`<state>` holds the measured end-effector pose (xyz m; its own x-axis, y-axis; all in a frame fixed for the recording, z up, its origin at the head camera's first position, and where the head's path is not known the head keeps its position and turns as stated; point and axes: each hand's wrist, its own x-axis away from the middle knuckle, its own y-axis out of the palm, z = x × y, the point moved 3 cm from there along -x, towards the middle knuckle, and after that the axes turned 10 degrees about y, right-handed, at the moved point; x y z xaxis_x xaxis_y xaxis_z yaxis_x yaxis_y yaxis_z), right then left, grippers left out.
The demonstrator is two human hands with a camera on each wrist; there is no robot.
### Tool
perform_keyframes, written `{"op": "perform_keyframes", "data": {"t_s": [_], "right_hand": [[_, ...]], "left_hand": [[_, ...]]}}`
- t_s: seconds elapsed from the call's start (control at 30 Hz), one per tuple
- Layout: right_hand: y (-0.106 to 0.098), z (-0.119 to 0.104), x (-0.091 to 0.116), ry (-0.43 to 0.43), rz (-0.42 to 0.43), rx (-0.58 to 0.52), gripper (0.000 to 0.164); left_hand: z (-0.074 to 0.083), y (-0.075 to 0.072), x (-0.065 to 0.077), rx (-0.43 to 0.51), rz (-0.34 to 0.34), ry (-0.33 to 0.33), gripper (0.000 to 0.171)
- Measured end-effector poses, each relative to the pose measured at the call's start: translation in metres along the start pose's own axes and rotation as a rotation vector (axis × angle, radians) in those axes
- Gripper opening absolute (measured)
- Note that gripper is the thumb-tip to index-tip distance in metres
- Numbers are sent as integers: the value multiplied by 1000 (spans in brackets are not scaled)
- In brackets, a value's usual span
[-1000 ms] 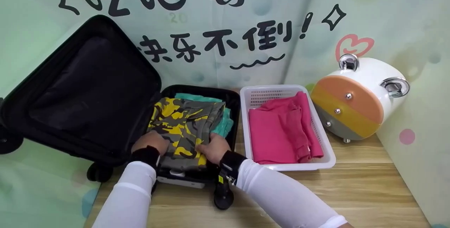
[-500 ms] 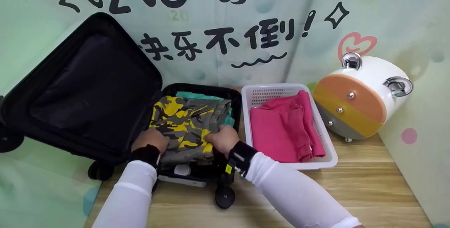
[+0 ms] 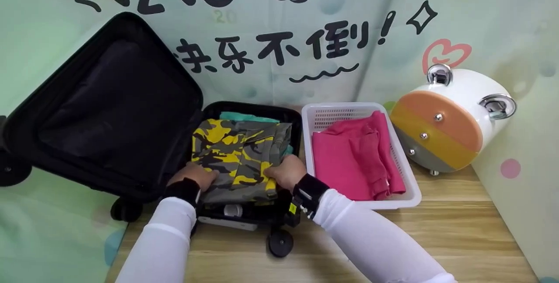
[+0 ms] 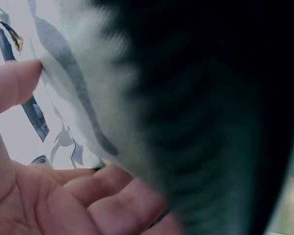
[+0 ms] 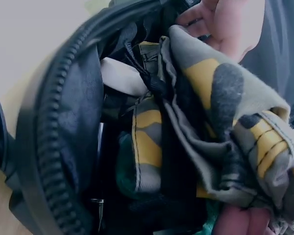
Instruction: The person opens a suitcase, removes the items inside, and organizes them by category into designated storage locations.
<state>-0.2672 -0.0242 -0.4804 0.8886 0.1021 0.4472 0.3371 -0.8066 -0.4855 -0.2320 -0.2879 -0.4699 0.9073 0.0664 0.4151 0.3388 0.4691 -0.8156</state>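
A folded yellow, grey and black camouflage garment (image 3: 236,156) lies over teal fabric (image 3: 249,117) inside the open black suitcase (image 3: 297,117). My left hand (image 3: 195,175) grips its near left side; in the left wrist view that hand (image 4: 63,200) has the thumb on one face and fingers beneath. At the near right side my right hand (image 3: 288,172) pinches the fold, thumb on top, fingers mostly hidden under the cloth. The right wrist view shows the near edge of the garment (image 5: 206,93) lifted above the suitcase's inside, with more camouflage cloth and a white item (image 5: 122,77) below.
The suitcase lid (image 3: 100,112) leans open at the left. A white perforated basket (image 3: 404,204) holding folded pink clothing (image 3: 345,165) stands right of the suitcase. Beyond it, a white drum-shaped container (image 3: 463,117) with chrome handles rests by the wall. Suitcase wheels (image 3: 280,243) project at the front.
My right hand has moved right, drawing the garment's right side outward over the teal fabric. The left hand keeps its grip with a slight shift right, and the white item at the front shows more.
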Motion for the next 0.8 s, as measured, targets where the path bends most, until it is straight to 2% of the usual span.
{"op": "perform_keyframes", "data": {"t_s": [0.07, 0.13, 0.27, 0.4, 0.5, 0.63, 0.67, 0.73, 0.8], "right_hand": [[1, -1, 1, -12, 5, 59, 28], [4, -3, 1, -33, 3, 118, 25], [12, -6, 3, -73, -14, 215, 28], [18, -7, 3, -105, -25, 228, 35], [18, -6, 2, -94, -36, 138, 39], [17, -4, 0, -21, -77, -84, 68], [17, -3, 0, -1, -97, -149, 71], [18, -1, 0, 19, -128, -262, 71], [18, 0, 0, 31, -157, -363, 61]], "left_hand": [[0, 2, 1, 17, -22, 7, 91], [0, 4, 3, 40, -51, 10, 90], [-1, 6, 1, 47, -96, 52, 87], [-3, 7, -4, 45, -68, 137, 78], [-3, 7, -6, 42, -34, 168, 72], [1, 10, -4, 50, -19, 150, 75], [3, 11, -3, 53, -20, 143, 78], [5, 13, -3, 73, -19, 119, 81], [7, 14, -3, 93, -15, 99, 85]]}}
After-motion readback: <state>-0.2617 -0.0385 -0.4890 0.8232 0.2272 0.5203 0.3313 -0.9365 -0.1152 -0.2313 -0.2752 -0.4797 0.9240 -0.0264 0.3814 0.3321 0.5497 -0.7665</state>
